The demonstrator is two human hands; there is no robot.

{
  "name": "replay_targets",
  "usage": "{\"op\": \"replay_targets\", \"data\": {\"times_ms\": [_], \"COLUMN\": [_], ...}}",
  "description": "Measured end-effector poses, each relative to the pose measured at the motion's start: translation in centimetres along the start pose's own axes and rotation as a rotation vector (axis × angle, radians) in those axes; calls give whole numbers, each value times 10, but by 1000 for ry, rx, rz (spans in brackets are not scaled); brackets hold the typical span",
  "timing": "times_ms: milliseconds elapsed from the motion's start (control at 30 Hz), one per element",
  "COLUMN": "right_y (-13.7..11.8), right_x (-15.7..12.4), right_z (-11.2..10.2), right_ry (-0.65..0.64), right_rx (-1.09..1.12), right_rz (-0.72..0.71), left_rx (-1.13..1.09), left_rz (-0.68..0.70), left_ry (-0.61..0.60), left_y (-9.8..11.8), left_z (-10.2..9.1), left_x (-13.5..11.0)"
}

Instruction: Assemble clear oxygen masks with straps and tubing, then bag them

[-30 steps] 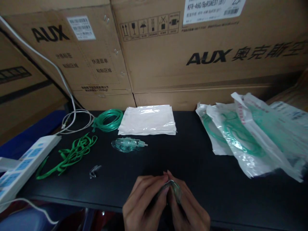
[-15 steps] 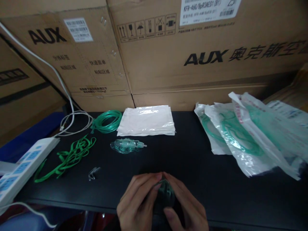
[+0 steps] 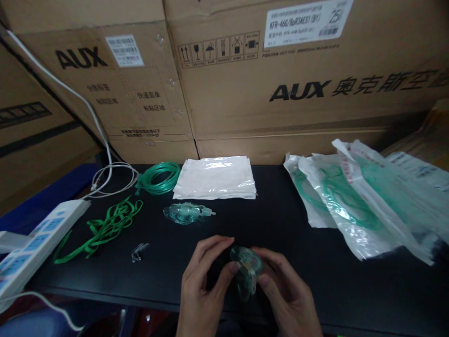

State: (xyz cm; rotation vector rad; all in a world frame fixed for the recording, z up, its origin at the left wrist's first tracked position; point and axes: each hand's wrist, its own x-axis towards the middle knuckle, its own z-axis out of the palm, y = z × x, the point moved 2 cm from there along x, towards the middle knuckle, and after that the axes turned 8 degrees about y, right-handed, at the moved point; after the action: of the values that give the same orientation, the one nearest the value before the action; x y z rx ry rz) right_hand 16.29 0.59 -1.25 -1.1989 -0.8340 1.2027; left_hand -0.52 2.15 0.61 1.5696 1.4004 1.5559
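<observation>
Lower centre: clear green mask (image 3: 249,267), long axis roughly top-to-bottom, pinched by the right hand (image 3: 289,285); left hand (image 3: 205,281) touches by thumb, grip parted.

Through the head camera I take this for a storeroom or small workshop corner; I can't tell which. Behind the black table (image 3: 294,224) stand big cardboard cartons (image 3: 231,107) — AUX lettering, handling symbols, printed labels. A power strip (image 3: 42,248) sits at the table's left end, bagged green tubing (image 3: 351,201) on its right — supplies at a work surface.
</observation>
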Motion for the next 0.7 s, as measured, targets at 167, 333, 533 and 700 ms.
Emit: {"op": "replay_targets", "data": {"times_ms": [167,333,533,700], "right_y": [7,7,6,2], "right_x": [4,8,10,15], "right_z": [-4,-11,-15,-12], "right_ry": [39,47,31,-46], "right_rx": [-66,-331,-478,-376], "right_rz": [-212,-482,-529,-380], "left_rx": [-137,-242,-266,-224], "left_rz": [-337,-466,-482,-428], "left_ry": [-69,-304,-301,-296], "left_y": [-5,10,11,9], "left_z": [-5,-3,-1,-1], "left_x": [-3,2,1,4]}}
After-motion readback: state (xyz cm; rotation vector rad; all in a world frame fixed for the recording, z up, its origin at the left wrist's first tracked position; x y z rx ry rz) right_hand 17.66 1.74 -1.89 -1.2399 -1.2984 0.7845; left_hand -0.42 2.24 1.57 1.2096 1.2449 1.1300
